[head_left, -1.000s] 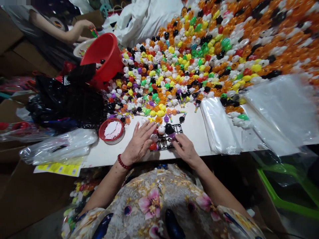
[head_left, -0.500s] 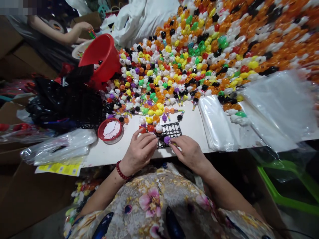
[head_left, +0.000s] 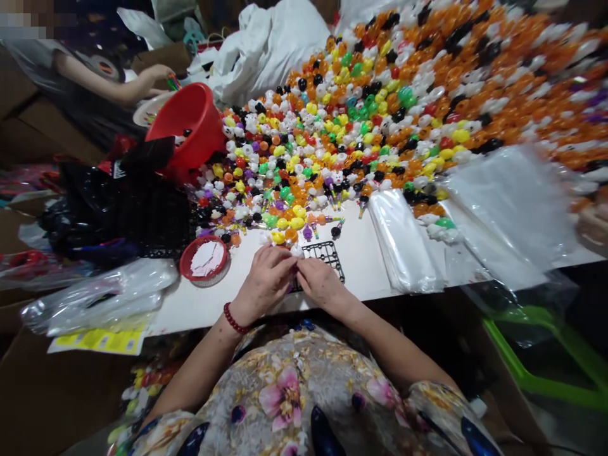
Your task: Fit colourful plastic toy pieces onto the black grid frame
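My left hand (head_left: 266, 276) and my right hand (head_left: 322, 283) meet over the near left part of a black plastic grid (head_left: 327, 253), which lies on the white table. Both are closed, fingertips touching or nearly so. What they pinch is mostly covered by the fingers; only a sliver of purple shows beneath the left hand. A small white plastic piece (head_left: 297, 251) sits just beyond the fingertips. Past it lie orange and yellow plastic pieces (head_left: 291, 235) and a purple one (head_left: 308, 233).
A large heap of colourful plastic pieces (head_left: 351, 120) covers the table's far side. Left stand a red basket of white paper slips (head_left: 186, 263) and a red tub (head_left: 183, 120). Clear plastic bags (head_left: 403, 244) lie right. Another person's arm (head_left: 114, 88) reaches in at upper left.
My right hand has moved left to meet my left hand. The purple piece it held in view is now mostly hidden. The camera view has shifted slightly.
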Motion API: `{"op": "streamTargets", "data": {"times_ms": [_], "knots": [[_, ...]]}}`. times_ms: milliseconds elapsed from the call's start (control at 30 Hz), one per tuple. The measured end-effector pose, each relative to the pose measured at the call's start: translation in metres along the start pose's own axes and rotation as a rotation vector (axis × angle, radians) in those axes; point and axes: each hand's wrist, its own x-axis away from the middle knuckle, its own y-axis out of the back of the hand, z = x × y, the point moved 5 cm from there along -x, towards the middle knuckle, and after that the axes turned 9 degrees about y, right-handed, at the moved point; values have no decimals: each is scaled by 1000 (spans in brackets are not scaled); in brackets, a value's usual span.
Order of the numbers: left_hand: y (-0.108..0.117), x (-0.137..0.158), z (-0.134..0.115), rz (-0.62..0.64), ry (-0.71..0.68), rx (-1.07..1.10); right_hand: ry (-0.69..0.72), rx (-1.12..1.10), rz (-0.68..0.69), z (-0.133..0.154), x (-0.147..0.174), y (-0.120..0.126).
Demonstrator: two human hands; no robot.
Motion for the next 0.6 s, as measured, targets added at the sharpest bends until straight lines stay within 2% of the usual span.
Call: {"op": "streamTargets", "data": {"times_ms": [167,267,333,467,533,600], "knots": [[-5,-4,2,-33,-15,-15,-2,-88,-38,-1,5,-9],[-6,-6,4,-66,-12,-53,-74,-122,-108,-23,6,9],[-6,-7,4,-86,-10,-69,-256,-76,-183,-56,5,34],[-6,-7,3,-122,14,-76,-803,170,-204,-139,2,80],[-6,-7,4,-129,40,-80,-947,269,-173,-167,-2,92],[-7,-7,4,-144,51,-85,-1018,310,-130,-185,-6,94]]}}
